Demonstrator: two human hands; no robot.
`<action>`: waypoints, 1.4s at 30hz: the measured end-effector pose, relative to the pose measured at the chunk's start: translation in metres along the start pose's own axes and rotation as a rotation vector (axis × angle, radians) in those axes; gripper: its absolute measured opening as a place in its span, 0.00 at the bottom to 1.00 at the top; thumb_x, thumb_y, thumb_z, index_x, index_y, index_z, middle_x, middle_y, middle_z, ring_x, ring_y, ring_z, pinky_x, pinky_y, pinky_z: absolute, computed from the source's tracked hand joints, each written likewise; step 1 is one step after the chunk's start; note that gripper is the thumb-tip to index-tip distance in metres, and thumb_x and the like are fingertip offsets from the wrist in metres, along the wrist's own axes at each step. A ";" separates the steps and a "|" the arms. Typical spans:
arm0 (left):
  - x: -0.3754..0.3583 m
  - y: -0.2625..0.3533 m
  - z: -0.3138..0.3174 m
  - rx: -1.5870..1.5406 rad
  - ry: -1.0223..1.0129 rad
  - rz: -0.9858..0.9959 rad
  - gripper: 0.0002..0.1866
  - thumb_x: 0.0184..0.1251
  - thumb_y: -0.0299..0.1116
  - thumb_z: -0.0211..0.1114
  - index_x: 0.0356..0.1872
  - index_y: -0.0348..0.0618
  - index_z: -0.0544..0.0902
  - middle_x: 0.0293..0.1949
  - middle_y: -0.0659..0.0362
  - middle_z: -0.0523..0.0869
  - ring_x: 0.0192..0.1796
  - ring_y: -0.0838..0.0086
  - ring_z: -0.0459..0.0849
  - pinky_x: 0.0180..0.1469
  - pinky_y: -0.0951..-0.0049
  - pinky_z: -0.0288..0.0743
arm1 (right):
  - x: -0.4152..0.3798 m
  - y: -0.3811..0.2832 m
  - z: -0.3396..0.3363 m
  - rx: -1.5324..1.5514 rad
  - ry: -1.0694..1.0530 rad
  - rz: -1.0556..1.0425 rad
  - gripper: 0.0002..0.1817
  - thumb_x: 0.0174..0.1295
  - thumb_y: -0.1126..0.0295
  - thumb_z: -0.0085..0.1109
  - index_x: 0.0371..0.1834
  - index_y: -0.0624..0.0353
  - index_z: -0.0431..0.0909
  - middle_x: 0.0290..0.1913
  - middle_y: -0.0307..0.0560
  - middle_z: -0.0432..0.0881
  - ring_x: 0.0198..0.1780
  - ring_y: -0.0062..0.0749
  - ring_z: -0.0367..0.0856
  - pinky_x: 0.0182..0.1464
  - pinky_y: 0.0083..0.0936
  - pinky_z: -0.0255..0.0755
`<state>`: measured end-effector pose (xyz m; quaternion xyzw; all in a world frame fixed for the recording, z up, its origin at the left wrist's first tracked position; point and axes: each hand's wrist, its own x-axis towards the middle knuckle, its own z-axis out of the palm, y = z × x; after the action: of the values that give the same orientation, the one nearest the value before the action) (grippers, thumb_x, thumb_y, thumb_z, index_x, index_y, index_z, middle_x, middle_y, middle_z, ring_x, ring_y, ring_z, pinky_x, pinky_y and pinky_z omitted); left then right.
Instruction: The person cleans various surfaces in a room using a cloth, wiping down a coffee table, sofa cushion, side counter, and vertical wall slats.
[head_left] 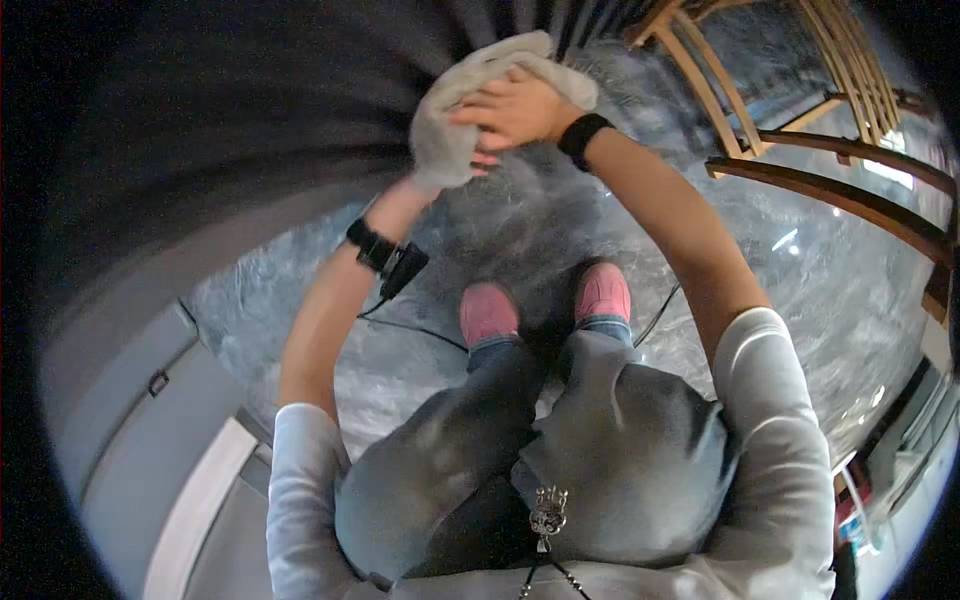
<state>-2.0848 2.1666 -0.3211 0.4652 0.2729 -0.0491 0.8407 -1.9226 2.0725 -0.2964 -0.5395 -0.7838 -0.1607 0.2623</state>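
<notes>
A pale grey, soft-looking cloth point(440, 130) is bunched between my hands at the top of the head view, in front of a dark draped fabric. My left hand point(422, 190) reaches into or under the cloth, which covers most of it. My right hand point(515, 110) lies over the cloth from the right, its fingers slightly blurred and curled onto the material. One end of the cloth sticks out past my right hand's knuckles. Black bands circle both wrists, and the left one carries a small black device point(404, 270) with a cable.
Dark fabric point(250, 150) hangs in folds along the upper left. Wooden chair-like frames point(850, 190) stand at the upper right. My pink shoes point(490, 312) rest on the shiny grey floor point(400, 365), near a thin black cable point(420, 330). A grey panel point(130, 400) is at lower left.
</notes>
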 end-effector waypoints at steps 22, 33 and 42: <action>-0.072 -0.048 0.035 -0.998 0.571 0.135 0.28 0.64 0.50 0.32 0.53 0.38 0.62 0.53 0.53 0.66 0.53 0.65 0.68 0.57 0.61 0.57 | -0.011 -0.070 -0.018 0.491 -0.112 0.219 0.12 0.47 0.65 0.54 0.12 0.57 0.71 0.10 0.44 0.68 0.17 0.38 0.70 0.45 0.36 0.66; -0.064 -0.057 0.023 -0.435 0.527 0.344 0.26 0.64 0.51 0.34 0.56 0.45 0.61 0.55 0.59 0.67 0.58 0.70 0.64 0.58 0.65 0.54 | 0.017 -0.056 0.017 0.572 -0.581 0.274 0.28 0.54 0.48 0.42 0.14 0.62 0.75 0.15 0.56 0.72 0.19 0.49 0.73 0.23 0.40 0.67; -0.054 -0.069 0.022 -0.375 0.605 0.283 0.21 0.65 0.48 0.36 0.49 0.44 0.65 0.46 0.63 0.69 0.51 0.78 0.67 0.57 0.74 0.57 | 0.008 -0.062 0.020 0.625 -0.474 0.285 0.24 0.53 0.50 0.45 0.14 0.60 0.72 0.13 0.53 0.70 0.18 0.47 0.71 0.23 0.38 0.64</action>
<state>-2.1443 2.1006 -0.3362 0.3299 0.4461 0.2577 0.7910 -1.9872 2.0667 -0.3056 -0.5590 -0.7511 0.2515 0.2452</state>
